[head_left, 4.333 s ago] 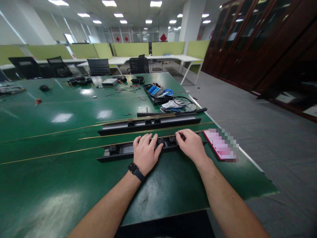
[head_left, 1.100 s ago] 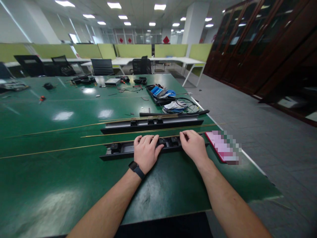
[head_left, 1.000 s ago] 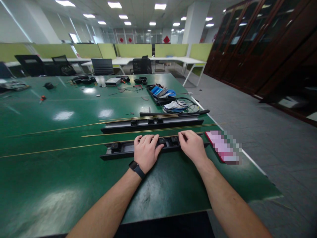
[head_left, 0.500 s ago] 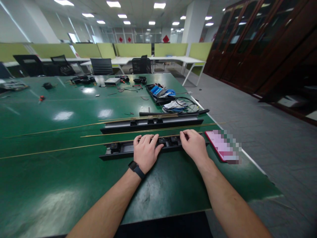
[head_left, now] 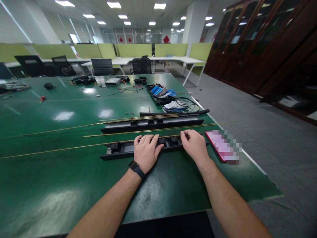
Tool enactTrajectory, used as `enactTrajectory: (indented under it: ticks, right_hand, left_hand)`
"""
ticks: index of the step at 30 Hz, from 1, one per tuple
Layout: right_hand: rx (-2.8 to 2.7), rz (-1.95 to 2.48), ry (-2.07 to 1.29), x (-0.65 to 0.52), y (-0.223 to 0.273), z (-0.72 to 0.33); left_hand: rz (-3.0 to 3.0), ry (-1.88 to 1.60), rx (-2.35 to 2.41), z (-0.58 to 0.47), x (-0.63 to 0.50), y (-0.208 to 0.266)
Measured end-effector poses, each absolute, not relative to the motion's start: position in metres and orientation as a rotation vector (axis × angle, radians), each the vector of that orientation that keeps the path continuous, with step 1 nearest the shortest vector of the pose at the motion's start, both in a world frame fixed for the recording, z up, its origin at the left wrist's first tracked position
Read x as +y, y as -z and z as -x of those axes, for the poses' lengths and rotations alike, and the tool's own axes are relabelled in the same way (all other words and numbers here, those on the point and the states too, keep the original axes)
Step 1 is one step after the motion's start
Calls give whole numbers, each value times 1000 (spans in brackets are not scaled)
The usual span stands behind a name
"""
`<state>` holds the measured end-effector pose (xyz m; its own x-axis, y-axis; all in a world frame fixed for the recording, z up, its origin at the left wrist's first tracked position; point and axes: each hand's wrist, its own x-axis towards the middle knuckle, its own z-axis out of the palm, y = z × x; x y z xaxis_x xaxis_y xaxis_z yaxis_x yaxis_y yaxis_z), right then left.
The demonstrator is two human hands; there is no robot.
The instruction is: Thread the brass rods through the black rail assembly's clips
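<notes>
Across the near part of the green table lies a black metal channel (head_left: 126,150) with small black blocks (head_left: 115,147) inside it. Along its far edge runs a thin brass rod (head_left: 74,145), which extends far out to the left. My left hand (head_left: 146,147) reaches over the channel's middle and grips it, fingers at the far edge and thumb on the near side. Near the right end, my right hand (head_left: 194,142) has thumb and forefinger pinched at the rod; the fingers hide the exact contact.
Behind lies a second black channel (head_left: 151,126), with brass rods (head_left: 138,132) before it and on it. A phone (head_left: 224,145) with a red edge lies at right, near the table edge. Farther back are a black tray (head_left: 160,96), gloves (head_left: 174,105) and black cables (head_left: 192,105).
</notes>
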<state>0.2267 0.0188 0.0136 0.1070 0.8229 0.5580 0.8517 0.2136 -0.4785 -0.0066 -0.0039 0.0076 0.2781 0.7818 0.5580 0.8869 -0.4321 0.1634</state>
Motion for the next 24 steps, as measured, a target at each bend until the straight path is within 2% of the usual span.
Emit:
enactTrajectory:
  ticks: [13, 24]
  right_hand:
    - [-1772, 1437, -4, 15, -16, -218]
    - [-1726, 1521, 21, 18, -13, -222]
  left_hand:
    - [2352, 877, -1554, 5, -3, -7]
    - [2351, 873, -1563, 5, -3, -7]
